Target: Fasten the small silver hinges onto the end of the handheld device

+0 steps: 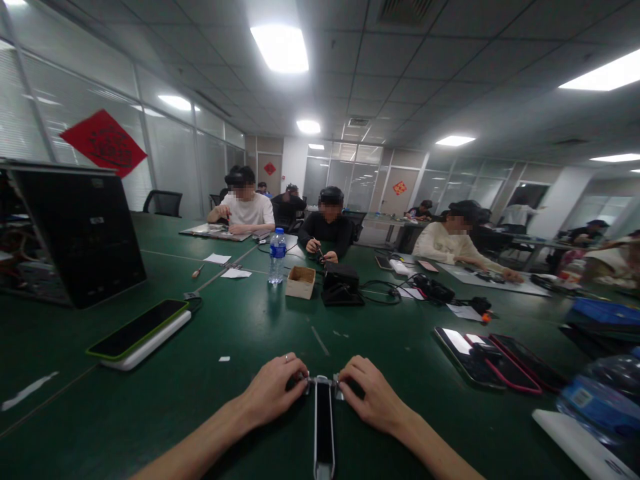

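Note:
On the green table in front of me lies a long narrow bar with a black face and a silver frame, pointing away from me. Small shiny metal tabs stick out on both sides of its far end. My left hand pinches the left metal tab between thumb and fingers. On the other side, the fingers of my right hand close around the right metal tab. My fingertips partly cover both tabs. What kind of device the bar is, I cannot tell.
Left stand a black computer case and a phone on a white block. Ahead are a water bottle, a cardboard box and a black stand. Phones and a large bottle lie right. Several people sit beyond.

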The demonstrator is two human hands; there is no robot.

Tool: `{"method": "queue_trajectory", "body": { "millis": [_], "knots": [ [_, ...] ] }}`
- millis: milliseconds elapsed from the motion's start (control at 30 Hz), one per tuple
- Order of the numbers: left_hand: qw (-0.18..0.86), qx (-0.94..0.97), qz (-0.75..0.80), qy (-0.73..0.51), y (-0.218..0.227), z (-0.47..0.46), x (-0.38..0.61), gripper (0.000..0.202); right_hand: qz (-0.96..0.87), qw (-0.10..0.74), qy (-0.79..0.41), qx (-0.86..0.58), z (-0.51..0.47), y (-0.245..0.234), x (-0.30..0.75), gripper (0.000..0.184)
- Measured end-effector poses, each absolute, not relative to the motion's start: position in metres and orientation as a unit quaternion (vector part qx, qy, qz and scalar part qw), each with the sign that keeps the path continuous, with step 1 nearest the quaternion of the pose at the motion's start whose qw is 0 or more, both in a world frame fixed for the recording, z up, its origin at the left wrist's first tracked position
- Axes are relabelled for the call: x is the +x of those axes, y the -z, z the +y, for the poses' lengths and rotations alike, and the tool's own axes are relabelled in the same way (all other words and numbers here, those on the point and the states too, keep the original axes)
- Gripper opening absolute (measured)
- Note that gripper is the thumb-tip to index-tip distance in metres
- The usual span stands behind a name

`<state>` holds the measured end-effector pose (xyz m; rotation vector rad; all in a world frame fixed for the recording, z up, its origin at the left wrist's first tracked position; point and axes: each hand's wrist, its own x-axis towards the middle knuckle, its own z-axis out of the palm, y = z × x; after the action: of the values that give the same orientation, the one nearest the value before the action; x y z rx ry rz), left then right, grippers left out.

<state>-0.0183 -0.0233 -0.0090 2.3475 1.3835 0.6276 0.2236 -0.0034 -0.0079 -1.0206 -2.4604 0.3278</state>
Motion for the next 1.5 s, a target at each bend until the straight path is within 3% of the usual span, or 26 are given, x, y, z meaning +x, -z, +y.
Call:
{"method": "queue_trajectory", "body": {
  "millis": [800, 1300, 1500],
  "knots": [
    [0.148, 0.830, 0.492, -0.215, 0.008, -0.024, -0.018, 0.017, -0.896, 0.239, -0.098, -0.362, 0.001, 0.017, 0.225, 0.015],
    [0.125, 0.835, 0.484, -0.230, 0.010, -0.026, -0.017, 0.017, -0.892, 0.323, -0.033, -0.313, 0.004, 0.023, 0.228, 0.018],
    [0.119, 0.847, 0.468, -0.223, 0.008, -0.027, -0.017, 0.017, -0.893, 0.316, -0.037, -0.317, 0.005, 0.024, 0.226, 0.017]
  ]
}}
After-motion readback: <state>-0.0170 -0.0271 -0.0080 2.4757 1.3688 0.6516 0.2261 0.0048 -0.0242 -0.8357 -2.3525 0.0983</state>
